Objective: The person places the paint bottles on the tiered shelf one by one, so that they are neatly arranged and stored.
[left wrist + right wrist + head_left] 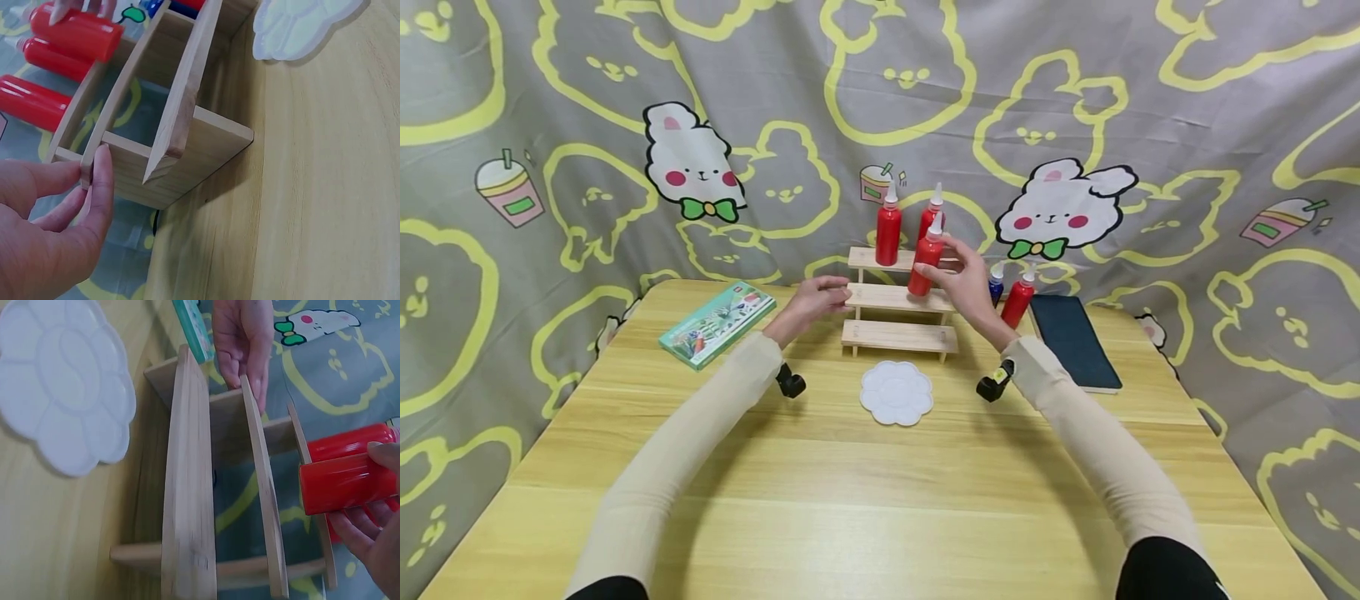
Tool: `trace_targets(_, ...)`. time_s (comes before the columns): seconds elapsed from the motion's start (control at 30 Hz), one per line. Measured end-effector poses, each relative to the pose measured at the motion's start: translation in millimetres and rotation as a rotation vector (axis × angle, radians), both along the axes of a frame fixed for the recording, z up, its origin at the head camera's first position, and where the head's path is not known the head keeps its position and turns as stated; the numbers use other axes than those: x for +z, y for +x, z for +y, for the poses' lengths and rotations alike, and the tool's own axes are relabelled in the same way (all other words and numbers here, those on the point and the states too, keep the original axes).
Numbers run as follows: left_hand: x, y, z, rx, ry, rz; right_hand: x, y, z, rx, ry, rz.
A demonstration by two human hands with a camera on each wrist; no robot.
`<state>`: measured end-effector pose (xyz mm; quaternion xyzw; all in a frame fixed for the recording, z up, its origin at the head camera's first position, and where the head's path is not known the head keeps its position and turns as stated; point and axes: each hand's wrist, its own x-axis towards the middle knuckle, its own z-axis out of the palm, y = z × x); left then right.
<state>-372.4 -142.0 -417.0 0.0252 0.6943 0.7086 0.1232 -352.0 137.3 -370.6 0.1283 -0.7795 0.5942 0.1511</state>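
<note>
A three-tier wooden rack (898,335) stands toward the back of the table. My left hand (812,307) pinches the left end of its middle tier; in the left wrist view, the thumb and fingers (102,181) lie on either side of the board. With my right hand (964,282) I hold an upright red squeeze bottle (927,265) with a white nozzle over the middle tier. Whether its base touches the wood I cannot tell. Two similar bottles, a left one (888,237) and a right one (932,215) partly hidden, stand on the top tier.
Right of the rack stand another red bottle (1018,302) and a blue bottle (996,285), near a dark notebook (1077,342). A white flower-shaped palette (897,393) lies before the rack. A green box (718,325) lies at left; a patterned curtain (790,75) hangs behind.
</note>
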Motion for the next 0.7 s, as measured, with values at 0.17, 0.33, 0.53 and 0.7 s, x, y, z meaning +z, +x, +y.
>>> trace_targets(0.17, -0.1, 2.2, 3.5, 0.008, 0.000, 0.017, -0.2, -4.8, -13.4, 0.013, 0.003, 0.013)
trace_targets(0.33, -0.5, 2.1, 5.0, 0.009, -0.009, 0.037, 2.0, -6.5, -26.0, 0.054, 0.003, 0.008)
trace_targets(0.53, 0.0, 3.6, 3.1, 0.013, -0.019, 0.038, -4.8, -11.7, -38.2, 0.073, 0.036, -0.006)
trace_targets(0.7, 1.3, 3.8, 3.3, 0.007, -0.031, 0.035, -6.2, -11.6, -43.9, 0.097, 0.023, -0.010)
